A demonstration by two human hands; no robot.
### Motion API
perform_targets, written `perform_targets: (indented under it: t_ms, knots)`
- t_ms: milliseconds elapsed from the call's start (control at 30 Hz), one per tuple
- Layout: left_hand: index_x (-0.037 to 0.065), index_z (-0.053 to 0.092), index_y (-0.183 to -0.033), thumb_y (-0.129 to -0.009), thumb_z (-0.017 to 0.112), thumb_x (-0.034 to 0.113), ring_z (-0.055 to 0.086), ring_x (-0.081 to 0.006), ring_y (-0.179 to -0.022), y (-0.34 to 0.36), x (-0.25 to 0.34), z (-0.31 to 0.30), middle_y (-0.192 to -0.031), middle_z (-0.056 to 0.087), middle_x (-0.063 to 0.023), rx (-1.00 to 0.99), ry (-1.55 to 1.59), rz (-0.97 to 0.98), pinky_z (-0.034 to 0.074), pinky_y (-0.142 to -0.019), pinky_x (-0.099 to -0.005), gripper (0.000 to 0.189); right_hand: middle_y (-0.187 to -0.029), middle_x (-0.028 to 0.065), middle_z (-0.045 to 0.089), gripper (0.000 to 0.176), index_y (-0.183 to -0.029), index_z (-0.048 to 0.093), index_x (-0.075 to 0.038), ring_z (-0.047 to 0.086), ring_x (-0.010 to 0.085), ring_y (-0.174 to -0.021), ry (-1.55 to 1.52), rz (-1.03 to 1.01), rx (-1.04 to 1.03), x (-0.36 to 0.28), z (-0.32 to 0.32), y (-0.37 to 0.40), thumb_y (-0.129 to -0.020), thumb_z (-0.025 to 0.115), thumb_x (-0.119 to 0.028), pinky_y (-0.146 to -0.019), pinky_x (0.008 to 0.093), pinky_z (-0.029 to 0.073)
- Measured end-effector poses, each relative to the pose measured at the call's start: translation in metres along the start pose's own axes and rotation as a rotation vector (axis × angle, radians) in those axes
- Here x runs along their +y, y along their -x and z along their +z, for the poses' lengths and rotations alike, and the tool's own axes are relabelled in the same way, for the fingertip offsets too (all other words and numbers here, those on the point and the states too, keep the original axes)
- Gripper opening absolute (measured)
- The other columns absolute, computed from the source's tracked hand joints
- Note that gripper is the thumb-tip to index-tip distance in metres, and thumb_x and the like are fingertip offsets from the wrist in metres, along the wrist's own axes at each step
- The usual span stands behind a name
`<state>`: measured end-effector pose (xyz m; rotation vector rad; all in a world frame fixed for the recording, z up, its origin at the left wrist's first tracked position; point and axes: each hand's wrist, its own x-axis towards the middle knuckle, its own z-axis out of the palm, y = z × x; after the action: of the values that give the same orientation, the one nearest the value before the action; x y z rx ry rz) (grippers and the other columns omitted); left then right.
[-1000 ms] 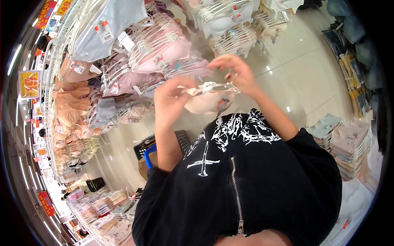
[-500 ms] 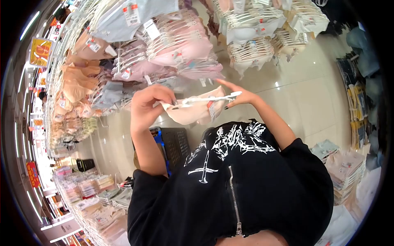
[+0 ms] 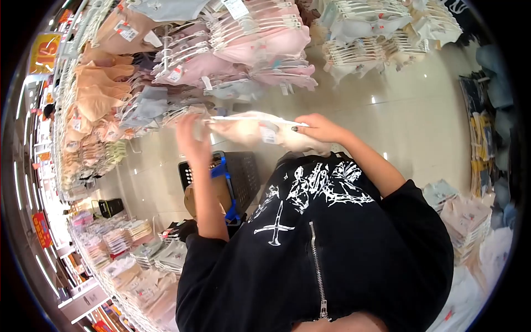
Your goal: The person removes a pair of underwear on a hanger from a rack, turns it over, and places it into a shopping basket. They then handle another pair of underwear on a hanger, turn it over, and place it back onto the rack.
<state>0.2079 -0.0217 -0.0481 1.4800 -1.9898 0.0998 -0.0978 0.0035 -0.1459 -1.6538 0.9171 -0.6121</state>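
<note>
A pale peach bra (image 3: 249,130) on a white hanger (image 3: 238,118) is stretched out level in front of my chest. A white price tag (image 3: 268,133) hangs at its middle. My right hand (image 3: 318,130) is closed on the right end of the hanger, thumb lying along the near side. At the other end, my left hand (image 3: 193,141) is smeared by motion beside the hanger tip and the bra's edge. Its fingers are too blurred to show whether they grip.
Racks of pink bras (image 3: 260,41), orange bras (image 3: 102,91) and white bras (image 3: 365,27) hang ahead. A dark shopping cart (image 3: 243,174) with blue parts and a cardboard box stands below my left arm. Stacked garments (image 3: 464,221) lie to the right.
The bra and hanger have swung from a tilted angle to nearly level, cups spread wider. My right hand has closed from spread fingers onto the hanger's end. More of the cart shows.
</note>
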Motion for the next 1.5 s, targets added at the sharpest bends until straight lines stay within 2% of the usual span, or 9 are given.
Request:
perform_targets:
  t_ms: [167, 300, 400, 533, 767, 967, 1067, 1167, 1500]
  knots:
    - [0.004, 0.043, -0.118, -0.074, 0.059, 0.016, 0.044, -0.0341, -0.107, 0.044, 0.08, 0.079, -0.111, 0.049, -0.0162, -0.481, 0.451, 0.225, 0.035, -0.091, -0.0403, 0.048, -0.078, 0.0189, 0.059, 0.022, -0.093, 0.057, -0.002, 0.056, 0.0331, -0.072, 0.341, 0.14, -0.098, -0.003, 0.024, -0.004, -0.08, 0.051, -0.018, -0.067, 0.0393, 0.044]
    - [0.004, 0.037, -0.124, -0.075, 0.059, 0.029, 0.052, -0.0309, -0.088, 0.071, 0.088, 0.119, -0.097, 0.051, -0.0137, -0.729, 0.508, 0.356, 0.043, -0.076, -0.0371, 0.06, -0.084, 0.015, 0.061, 0.023, -0.092, 0.056, 0.003, 0.057, 0.0272, -0.078, 0.003, 0.081, 0.04, -0.002, 0.031, 0.011, -0.076, 0.055, -0.013, -0.071, 0.035, 0.045]
    - [0.005, 0.036, -0.126, -0.074, 0.059, 0.035, 0.054, -0.0274, -0.076, 0.071, 0.078, 0.125, -0.091, 0.051, -0.0112, -0.644, 0.541, 0.473, 0.045, -0.066, -0.0357, 0.064, -0.084, 0.0105, 0.061, 0.032, -0.098, 0.055, 0.001, 0.056, 0.0204, -0.076, -0.02, 0.309, 0.072, -0.006, 0.029, 0.026, -0.071, 0.062, -0.015, -0.07, 0.0326, 0.045]
    - [0.016, 0.035, -0.127, -0.075, 0.059, 0.031, 0.056, -0.0318, -0.079, 0.063, 0.06, 0.127, -0.099, 0.05, -0.0115, -0.913, 0.443, 0.323, 0.046, -0.063, -0.0393, 0.058, -0.08, 0.0058, 0.059, 0.049, -0.111, 0.052, -0.005, 0.054, 0.0143, -0.071, -0.259, 0.559, 0.286, -0.013, 0.026, 0.04, -0.065, 0.067, -0.011, -0.066, 0.028, 0.045]
    - [0.015, 0.042, -0.119, -0.079, 0.055, 0.031, 0.056, -0.0322, -0.082, 0.056, 0.055, 0.153, -0.101, 0.053, -0.0132, -0.942, 0.562, 0.353, 0.046, -0.067, -0.0412, 0.045, -0.071, 0.0077, 0.058, 0.022, -0.078, 0.064, -0.003, 0.056, 0.0201, -0.068, 0.435, 0.734, 0.553, 0.016, 0.05, 0.079, -0.058, 0.071, -0.01, -0.061, 0.0314, 0.044]
    - [0.017, 0.045, -0.113, -0.08, 0.052, 0.032, 0.056, -0.032, -0.08, 0.037, 0.082, 0.17, -0.091, 0.057, -0.0121, -1.191, 0.488, 0.492, 0.044, -0.065, -0.041, 0.037, -0.074, 0.012, 0.058, 0.025, -0.077, 0.063, -0.005, 0.055, 0.0227, -0.069, 0.164, 0.691, 0.795, -0.006, 0.047, 0.09, -0.06, 0.073, -0.02, -0.063, 0.032, 0.043]
    - [0.013, 0.049, -0.1, -0.082, 0.049, 0.031, 0.056, -0.0323, -0.075, 0.026, 0.105, 0.171, -0.08, 0.057, -0.0132, -1.255, 0.516, 0.498, 0.043, -0.062, -0.041, 0.026, -0.071, 0.0027, 0.057, 0.015, -0.074, 0.06, -0.001, 0.047, 0.0114, -0.064, 0.043, 0.538, 0.998, -0.009, 0.044, 0.095, -0.063, 0.069, -0.003, -0.06, 0.0239, 0.038]
    - [0.01, 0.048, -0.088, -0.083, 0.046, 0.032, 0.055, -0.0332, -0.068, 0.028, 0.12, 0.189, -0.071, 0.056, -0.0133, -1.179, 0.531, 0.509, 0.042, -0.059, -0.042, 0.022, -0.077, 0.0004, 0.056, 0.012, -0.077, 0.06, 0.0, 0.046, 0.0087, -0.068, -0.17, 0.379, 1.118, -0.015, 0.034, 0.104, -0.067, 0.066, -0.001, -0.062, 0.0221, 0.037]
    - [0.009, 0.048, -0.086, -0.083, 0.047, 0.034, 0.056, -0.0338, -0.066, -0.005, 0.216, 0.219, -0.067, 0.057, -0.0115, -1.059, 0.392, 0.716, 0.041, -0.056, -0.0429, 0.025, -0.077, 0.0008, 0.053, 0.009, -0.088, 0.055, -0.002, 0.047, 0.0072, -0.072, -0.344, 0.276, 1.246, 0.003, -0.017, 0.148, -0.081, 0.053, -0.007, -0.065, 0.021, 0.039]
